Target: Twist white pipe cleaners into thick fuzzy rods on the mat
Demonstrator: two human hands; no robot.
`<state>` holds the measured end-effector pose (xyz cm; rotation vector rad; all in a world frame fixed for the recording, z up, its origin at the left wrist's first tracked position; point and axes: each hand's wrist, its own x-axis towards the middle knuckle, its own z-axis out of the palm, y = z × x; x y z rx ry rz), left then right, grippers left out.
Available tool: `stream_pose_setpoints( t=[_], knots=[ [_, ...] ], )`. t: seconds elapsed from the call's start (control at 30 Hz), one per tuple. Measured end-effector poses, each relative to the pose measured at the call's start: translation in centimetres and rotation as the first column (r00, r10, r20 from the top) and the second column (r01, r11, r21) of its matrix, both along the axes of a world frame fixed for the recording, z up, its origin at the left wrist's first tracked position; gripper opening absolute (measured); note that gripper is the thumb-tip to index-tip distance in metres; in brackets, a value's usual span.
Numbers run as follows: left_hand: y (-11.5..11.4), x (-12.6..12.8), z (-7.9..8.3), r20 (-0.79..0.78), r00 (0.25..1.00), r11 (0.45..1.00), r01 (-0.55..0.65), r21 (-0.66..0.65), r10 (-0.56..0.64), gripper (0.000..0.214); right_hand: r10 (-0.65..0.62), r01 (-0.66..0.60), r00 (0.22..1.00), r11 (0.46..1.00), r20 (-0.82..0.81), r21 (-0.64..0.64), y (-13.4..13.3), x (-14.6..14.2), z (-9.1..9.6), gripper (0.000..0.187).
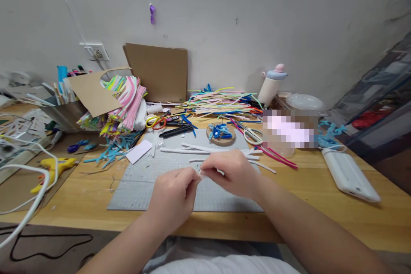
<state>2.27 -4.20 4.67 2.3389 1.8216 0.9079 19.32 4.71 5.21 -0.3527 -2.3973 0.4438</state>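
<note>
head view, hands (175, 197), wooden table (314, 186), grey wall (218, 43)

White, softly creased garment (221, 264), two bare forearms (303, 216)

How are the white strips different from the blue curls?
The white strips are white, while the blue curls mix light and dark blue.
The white strips are long and mostly straight; the blue curls are bent and bunched up small.
The white strips lie flat on the grey mat, but the blue curls sit on a round wooden disc.
Both are groups of several pieces.
</note>
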Motion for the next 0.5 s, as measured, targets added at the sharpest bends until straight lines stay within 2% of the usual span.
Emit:
stream_pose_setpoints(
  t=[0.07, 0.13, 0.27, 0.37, 0.5],
  knots=[
    [-0.2, 0.0, 0.2, 0.072, 0.997, 0.999, 0.036, 0.006, -0.036, 0.012, 0.0, -0.002, 1.0, 0.993, -0.017, -0.115, 0.5, -0.2, -0.2, 0.01],
    [-0.3, 0.0, 0.3, 0.154, 0.988, 1.0, 0.023, 0.017, -0.025, 0.011, 0.026, -0.023, 1.0, 0.988, 0.013, -0.153, 0.8, -0.4, -0.4, 0.011],
    [0.0, -0.2, 0.1, 0.242, 0.969, 0.998, -0.063, 0.008, 0.059, 0.011, 0.066, -0.056, 0.991, 0.995, 0.12, -0.084, 0.5, -0.5, -0.6, 0.017],
    [0.4, -0.4, -0.3, 0.272, 0.955, 0.993, -0.113, -0.023, 0.115, 0.011, 0.097, -0.09, 0.98, 0.995, 0.175, -0.051, -0.1, -0.4, -0.4, 0.015],
    [1.1, -0.7, -0.7, 0.326, 0.925, 0.98, -0.168, -0.111, 0.195, 0.012, 0.016, -0.017, 0.974, 1.0, 0.225, 0.003, -0.4, -0.3, -0.1, 0.01]
  ],
)
